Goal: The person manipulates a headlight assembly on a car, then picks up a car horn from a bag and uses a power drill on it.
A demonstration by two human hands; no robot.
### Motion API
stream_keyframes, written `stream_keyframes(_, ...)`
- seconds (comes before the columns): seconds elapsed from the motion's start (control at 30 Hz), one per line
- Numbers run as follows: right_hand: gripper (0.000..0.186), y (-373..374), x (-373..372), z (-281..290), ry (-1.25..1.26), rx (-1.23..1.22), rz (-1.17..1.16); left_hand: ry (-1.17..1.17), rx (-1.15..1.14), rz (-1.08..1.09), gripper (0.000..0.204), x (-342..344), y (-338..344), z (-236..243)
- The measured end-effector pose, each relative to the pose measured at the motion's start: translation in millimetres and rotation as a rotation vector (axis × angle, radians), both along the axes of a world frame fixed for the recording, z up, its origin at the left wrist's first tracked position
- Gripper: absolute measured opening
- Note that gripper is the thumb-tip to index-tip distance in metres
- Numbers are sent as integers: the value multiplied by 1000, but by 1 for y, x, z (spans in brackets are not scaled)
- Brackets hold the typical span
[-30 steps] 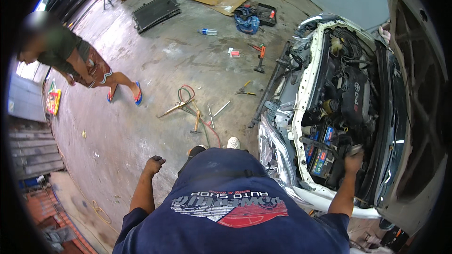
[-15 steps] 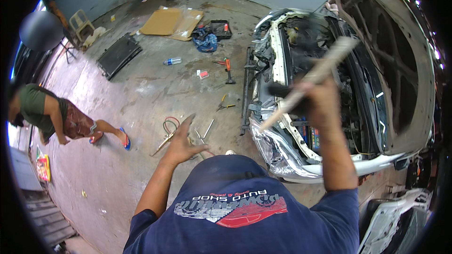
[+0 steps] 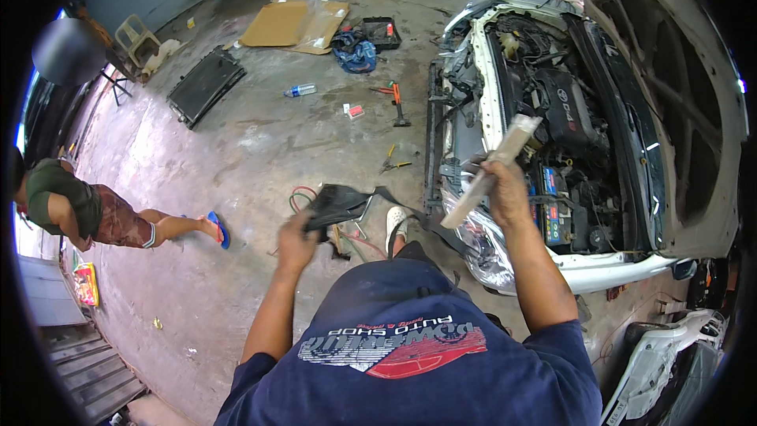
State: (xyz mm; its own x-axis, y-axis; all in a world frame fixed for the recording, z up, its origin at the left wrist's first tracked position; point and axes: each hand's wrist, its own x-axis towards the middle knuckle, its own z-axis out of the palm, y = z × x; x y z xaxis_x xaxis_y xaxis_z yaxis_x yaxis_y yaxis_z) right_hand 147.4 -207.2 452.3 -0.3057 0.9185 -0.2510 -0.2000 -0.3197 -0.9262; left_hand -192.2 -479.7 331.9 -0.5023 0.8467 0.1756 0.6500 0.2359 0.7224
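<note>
My right hand [image 3: 506, 191] grips a pale flat bar [image 3: 520, 132] at an angle over the front edge of the white car [image 3: 488, 63], whose bonnet is raised over the engine [image 3: 560, 106]. My left hand [image 3: 297, 241] is closed on a black, flexible-looking piece [image 3: 337, 203] above the floor; a dark strap runs from it toward the car's headlamp [image 3: 489, 256]. Beneath that piece, red hoses [image 3: 300, 193] and metal tools are partly hidden.
A co-worker [image 3: 79, 205] stands bent at the left. Ahead lie a radiator [image 3: 205, 83], cardboard [image 3: 268, 28], a bottle [image 3: 300, 90], a hammer [image 3: 400, 110] and pliers [image 3: 390, 164]. A detached body panel [image 3: 646, 371] sits at lower right.
My right hand has lifted the pale bar out from over the engine bay and moved left. My left hand has risen and now holds the black piece. The co-worker has moved toward the left edge.
</note>
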Motion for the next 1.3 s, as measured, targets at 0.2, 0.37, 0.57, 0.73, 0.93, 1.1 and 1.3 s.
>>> stream_keyframes(0.2,22,95,44,-57,-196,-108,6,180,-98,411,33,-116,-38,10)
stream_keyframes(0.37,28,165,16,-117,-325,-185,26,110,-315,659,17,-170,-45,-15)
stream_keyframes(0.57,38,228,-44,-172,-785,248,289,102,-617,795,21,-174,-61,-80)
stream_keyframes(0.73,37,263,-117,-183,-924,272,475,-191,-958,910,24,-167,-95,-117)
stream_keyframes(0.93,28,311,-219,-263,-934,267,609,-82,-1301,336,42,-262,-69,-157)
stream_keyframes(1.1,32,388,-360,-254,-836,61,556,-190,-1209,429,49,-380,79,-209)
stream_keyframes(1.3,52,449,-575,-156,-61,-20,489,-72,-853,442,32,-570,156,-168)
